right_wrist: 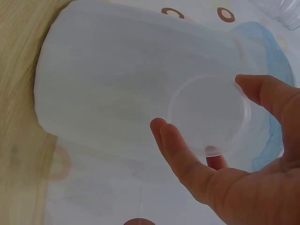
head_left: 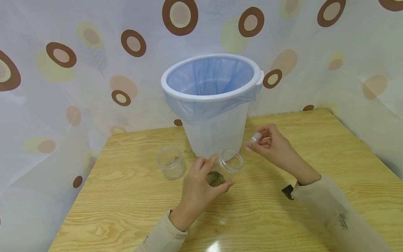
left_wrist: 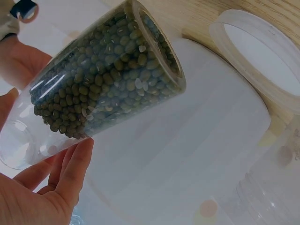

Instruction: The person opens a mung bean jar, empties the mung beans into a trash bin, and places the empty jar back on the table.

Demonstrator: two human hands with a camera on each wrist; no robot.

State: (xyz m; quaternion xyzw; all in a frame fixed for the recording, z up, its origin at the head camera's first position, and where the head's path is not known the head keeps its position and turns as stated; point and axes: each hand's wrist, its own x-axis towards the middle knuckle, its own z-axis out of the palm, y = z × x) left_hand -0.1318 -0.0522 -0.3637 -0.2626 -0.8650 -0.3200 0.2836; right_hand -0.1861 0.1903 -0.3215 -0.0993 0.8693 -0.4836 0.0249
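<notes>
My left hand [head_left: 196, 183] grips a clear jar [left_wrist: 105, 77] part-filled with green mung beans [left_wrist: 79, 96], thumb and fingers on opposite sides of its wall. In the head view the jar leans to the right, its uncovered mouth [head_left: 231, 161] up and the beans gathered at the base. To the right of that mouth, and apart from it, my right hand [head_left: 274, 147] pinches a clear round lid [right_wrist: 208, 117] by its rim between thumb and fingers. A second clear jar [head_left: 171, 164], uncovered, stands on the table left of my left hand.
Behind the jars stands a white bin [head_left: 217, 129] lined with a blue bag [head_left: 211, 75], its mouth well above both hands. The wood-grain table [head_left: 126, 206] meets patterned sheeting [head_left: 94, 70] at the back. A small black piece [head_left: 288, 191] shows beside my right cuff.
</notes>
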